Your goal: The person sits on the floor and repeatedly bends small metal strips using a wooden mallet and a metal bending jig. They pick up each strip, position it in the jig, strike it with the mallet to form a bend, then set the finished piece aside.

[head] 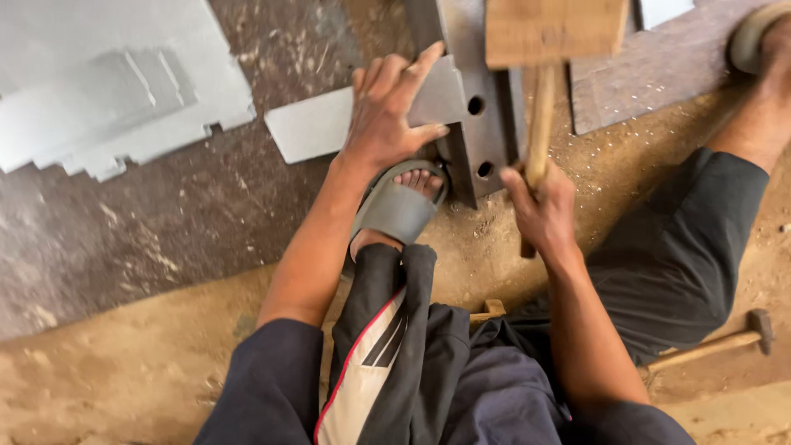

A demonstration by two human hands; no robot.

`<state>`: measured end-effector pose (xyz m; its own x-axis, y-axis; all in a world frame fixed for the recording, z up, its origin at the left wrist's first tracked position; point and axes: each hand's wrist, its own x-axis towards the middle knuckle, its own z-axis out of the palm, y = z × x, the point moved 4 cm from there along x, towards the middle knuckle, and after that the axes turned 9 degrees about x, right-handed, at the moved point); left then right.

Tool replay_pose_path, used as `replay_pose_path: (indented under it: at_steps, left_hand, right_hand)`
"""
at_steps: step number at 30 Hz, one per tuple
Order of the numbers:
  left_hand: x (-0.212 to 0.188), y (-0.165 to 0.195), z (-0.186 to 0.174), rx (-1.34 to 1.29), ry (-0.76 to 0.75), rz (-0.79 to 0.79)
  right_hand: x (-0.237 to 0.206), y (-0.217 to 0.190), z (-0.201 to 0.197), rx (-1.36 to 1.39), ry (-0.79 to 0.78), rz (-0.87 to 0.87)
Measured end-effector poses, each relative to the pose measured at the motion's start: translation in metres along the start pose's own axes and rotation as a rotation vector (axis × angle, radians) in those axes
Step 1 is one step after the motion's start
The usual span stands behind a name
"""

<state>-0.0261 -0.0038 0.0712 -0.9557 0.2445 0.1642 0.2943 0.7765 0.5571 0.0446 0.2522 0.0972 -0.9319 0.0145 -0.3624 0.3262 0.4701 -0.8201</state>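
My left hand (389, 111) presses flat, fingers spread, on a small grey sheet-metal piece (309, 125) that lies across a heavy steel angle bar (486, 107) with two holes. My right hand (541, 206) grips the wooden handle of a wooden mallet (554, 31), whose block head hangs over the bar just right of the sheet. My left foot in a grey sandal (400, 206) rests against the near end of the bar, right under my left hand.
A stack of cut grey metal sheets (107, 91) lies at the upper left on the dark floor. A steel plate (651, 74) sits behind the bar. A small hammer (717, 342) lies on the sandy ground at the right. My right foot (762, 45) is at the top right.
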Motion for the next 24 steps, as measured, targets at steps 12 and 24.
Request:
replay_pose_path:
  at_steps: [12, 24]
  left_hand:
    - [0.006, 0.006, 0.001, -0.052, 0.030, -0.021]
    - [0.002, -0.005, 0.009, -0.036, 0.026, -0.052]
  right_hand:
    - [-0.052, 0.033, -0.018, 0.504, -0.219, 0.547]
    - [-0.058, 0.017, -0.017, 0.112, -0.040, 0.166]
